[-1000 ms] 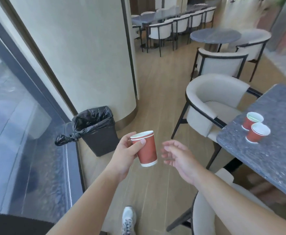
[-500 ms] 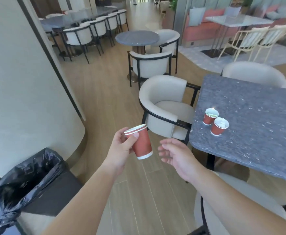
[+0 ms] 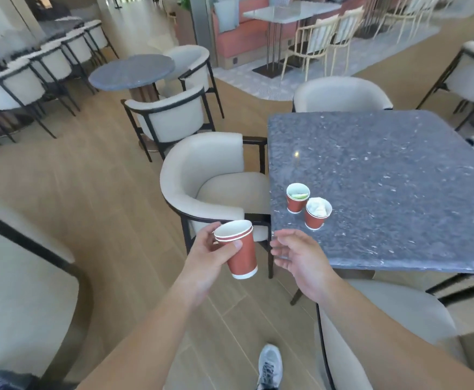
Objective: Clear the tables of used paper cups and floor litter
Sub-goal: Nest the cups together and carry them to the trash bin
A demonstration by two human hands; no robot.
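My left hand (image 3: 210,257) grips a stack of red paper cups (image 3: 240,251) with white rims, held tilted above the wooden floor. My right hand (image 3: 300,257) hovers just to the right of it, fingers spread and holding nothing, close to the near left corner of the grey stone table (image 3: 399,175). Two more red paper cups stand on that table near its left edge: one (image 3: 297,199) with something pale green inside, the other (image 3: 316,213) stuffed with crumpled white paper.
A cream armchair (image 3: 210,178) sits at the table's left side, another (image 3: 384,333) at its near edge under my right arm. A round grey table (image 3: 131,70) with more chairs stands farther back. The curved wall base (image 3: 33,277) is at the left.
My view has swung right, away from the black bin, which has left the frame. The table with its two cups has come closer. Both hands keep the same pose.
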